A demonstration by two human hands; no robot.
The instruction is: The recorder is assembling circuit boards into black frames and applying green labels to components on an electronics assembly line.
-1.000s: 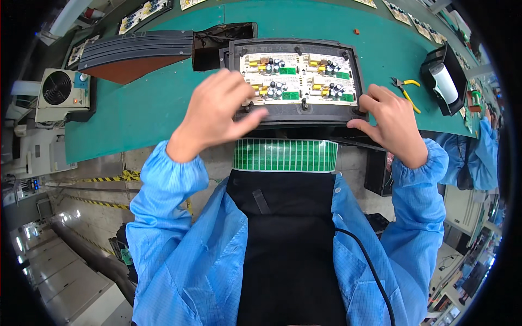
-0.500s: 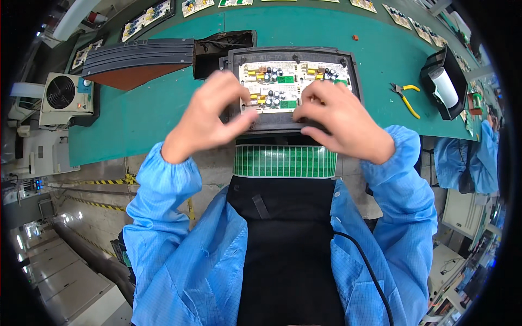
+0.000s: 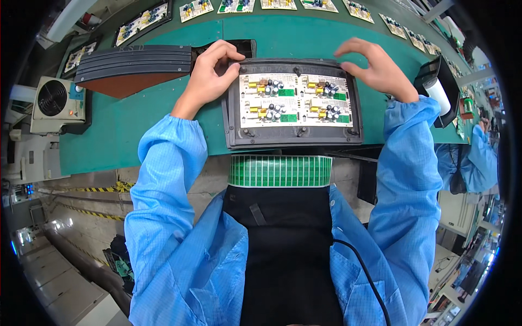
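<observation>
In front of me lies a black frame-like fixture (image 3: pixel 234 125) holding a panel of white circuit boards (image 3: pixel 298 120) with green, yellow and dark round components. Small black knobs, such as the middle knob (image 3: pixel 297 70), sit around the panel's edge. My left hand (image 3: pixel 209 73) is at the fixture's far left corner, beside a knob. Its fingers are bent, with a gap between thumb and fingertips. At the far right corner is my right hand (image 3: pixel 378 68), thumb and curled fingers apart and nothing between them. Whether either hand touches the fixture is hard to tell.
A strip of green labels (image 3: pixel 280 171) hangs at the bench's near edge. Left stand a dark stack of trays (image 3: pixel 136 62) and a small fan unit (image 3: pixel 57 100). A black holder with a white roll (image 3: pixel 436 95) is at right. More circuit boards (image 3: pixel 280 4) line the far side.
Both hands have moved away from me, off the boards to the fixture's far corners. My right hand has also gone right, and the whole panel now shows. The pliers are now mostly covered.
</observation>
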